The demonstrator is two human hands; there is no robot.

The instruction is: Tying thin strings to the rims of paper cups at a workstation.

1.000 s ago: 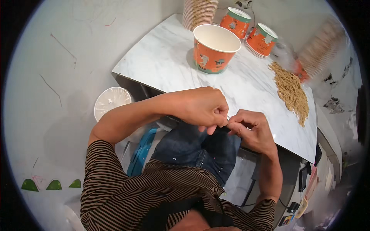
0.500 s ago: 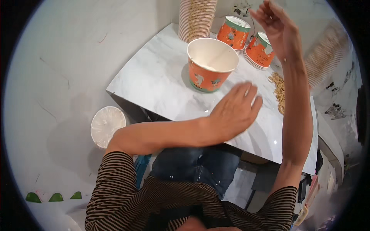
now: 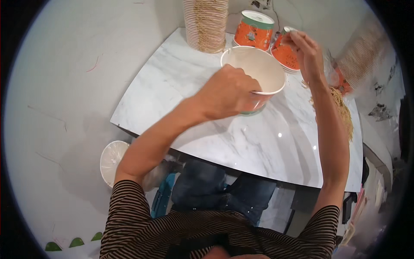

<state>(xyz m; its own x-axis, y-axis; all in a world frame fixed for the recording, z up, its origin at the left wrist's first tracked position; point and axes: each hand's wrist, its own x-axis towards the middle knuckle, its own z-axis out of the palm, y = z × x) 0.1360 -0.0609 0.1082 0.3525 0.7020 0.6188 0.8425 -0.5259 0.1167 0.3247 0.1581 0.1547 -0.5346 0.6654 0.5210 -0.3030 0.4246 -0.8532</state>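
Note:
A large orange paper bucket (image 3: 264, 69) with a white inside stands upright on the marble-patterned table. My left hand (image 3: 230, 93) is closed on its front rim, with the fingertips partly hidden. Raised at the right, my right hand (image 3: 307, 52) has its fingers drawn together in a pinch; whatever may be between them is too small to make out. Behind that hand is an orange bucket (image 3: 285, 55), upside down and partly covered. Another upturned orange bucket (image 3: 254, 34) stands left of it. Tan rubber bands (image 3: 343, 113) lie heaped beside my right forearm.
A tall stack of nested paper buckets (image 3: 206, 26) rises at the table's back left. Another stack (image 3: 361, 54) leans at the far right. Below the table's left edge is a white round tub (image 3: 113, 162) with clear film. The table (image 3: 151, 99) meets the wall behind.
My left hand has moved from over the front of the table to the bucket's rim. The bucket has shifted right. My right hand has come lower, its fingers closer together.

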